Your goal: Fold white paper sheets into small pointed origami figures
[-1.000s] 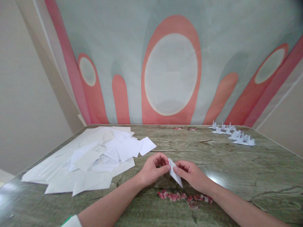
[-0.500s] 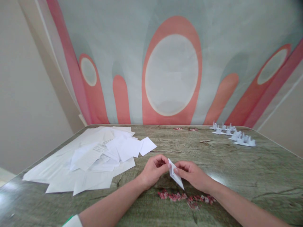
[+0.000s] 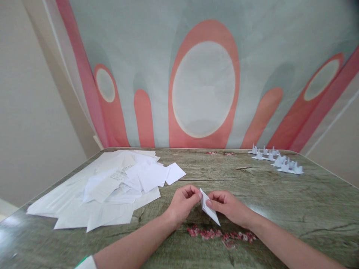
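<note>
With left hand (image 3: 183, 202) and right hand (image 3: 229, 210), pinches a folded white paper (image 3: 209, 213) (one corner sharply pointed) over the tabletop (image 3: 280, 194).

"What sort of place is this?"
"An indoor craft spot; home or classroom, I can't tell."
"What shows it?"
"Loose paper (image 3: 153, 177) heaped along the counter's (image 3: 280, 196) left edge, folded paper figures (image 3: 290, 170) near its far right corner, a coral-patterned backdrop (image 3: 157, 41) behind its far edge."

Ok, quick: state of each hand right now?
Left hand: closed, pinching the folded white paper near its upper end.
Right hand: closed, holding the folded white paper by its side.
</note>
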The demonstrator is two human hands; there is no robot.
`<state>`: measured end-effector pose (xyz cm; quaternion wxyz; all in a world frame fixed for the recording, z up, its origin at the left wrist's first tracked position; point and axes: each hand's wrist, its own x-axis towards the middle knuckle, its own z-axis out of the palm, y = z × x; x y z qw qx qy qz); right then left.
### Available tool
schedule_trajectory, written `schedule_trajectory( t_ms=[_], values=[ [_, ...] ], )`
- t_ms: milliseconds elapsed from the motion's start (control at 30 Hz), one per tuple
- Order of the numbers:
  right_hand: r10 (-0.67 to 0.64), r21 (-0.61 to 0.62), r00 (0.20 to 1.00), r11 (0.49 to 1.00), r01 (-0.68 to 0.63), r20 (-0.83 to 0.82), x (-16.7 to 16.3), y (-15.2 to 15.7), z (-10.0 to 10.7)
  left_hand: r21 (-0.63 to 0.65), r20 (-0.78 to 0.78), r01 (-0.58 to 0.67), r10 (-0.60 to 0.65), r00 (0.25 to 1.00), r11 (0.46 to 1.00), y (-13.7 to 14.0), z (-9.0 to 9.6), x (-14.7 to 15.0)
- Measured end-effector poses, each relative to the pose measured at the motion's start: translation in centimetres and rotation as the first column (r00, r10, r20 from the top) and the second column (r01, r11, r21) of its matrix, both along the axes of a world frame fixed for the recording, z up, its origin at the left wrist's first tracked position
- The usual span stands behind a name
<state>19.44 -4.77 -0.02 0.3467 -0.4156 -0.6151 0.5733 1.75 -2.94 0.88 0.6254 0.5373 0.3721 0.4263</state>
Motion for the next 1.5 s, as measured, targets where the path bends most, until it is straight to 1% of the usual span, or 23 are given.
schedule_trajectory(
  t_ms=[233, 367, 500, 667, 767, 967, 1200, 1367, 1500],
  values=[
    [-0.021, -0.023, 1.0, 1.0, 0.021, -0.017, -0.3, -0.1, 0.3, 0.003, -0.035, -0.083, 0.083, 0.996, 0.997, -0.4, 0.1, 0.4],
    [-0.06, -0.022, 0.997, 0.998, 0.059, -0.046, -0.6, -0.2, 0.2, 0.004, -0.038, -0.087, 0.088, 0.995, 0.996, -0.5, -0.1, 0.5],
    [-0.06, -0.021, 0.996, 0.998, 0.059, -0.066, -0.7, -0.2, 0.0, 0.0, -0.026, -0.089, 0.089, 0.996, 0.996, -0.5, -0.4, 0.6],
    [-0.066, -0.022, 0.996, 0.998, 0.065, -0.056, -0.7, -0.2, 0.0, -0.045, 0.024, -0.086, 0.087, 0.996, 0.995, -0.6, -0.4, 0.6],
    [-0.074, -0.024, 0.995, 0.997, 0.073, -0.064, -0.7, -0.3, 0.1, -0.08, 0.043, -0.055, 0.058, 0.997, 0.995, -0.7, -0.2, 0.6],
    [-0.049, -0.008, 0.997, 0.999, 0.048, -0.056, -0.5, -0.4, 0.2, -0.138, 0.089, 0.004, 0.009, 0.996, 0.99, -0.5, -0.4, 0.7],
    [-0.016, 0.014, 0.998, 1.0, 0.017, -0.056, -0.3, -0.4, 0.0, -0.169, 0.108, 0.007, 0.011, 0.994, 0.986, -0.6, -0.4, 0.6],
    [-0.01, 0.018, 0.998, 1.0, 0.011, -0.065, -0.2, -0.2, -0.3, -0.202, 0.187, 0.134, -0.096, 0.978, 0.97, -0.5, -0.1, 0.3],
    [0.004, 0.043, 0.999, 0.999, -0.002, -0.034, 0.0, 0.0, -0.8, -0.226, 0.175, 0.186, -0.148, 0.973, 0.956, -0.4, -0.1, 0.1]
  ],
)
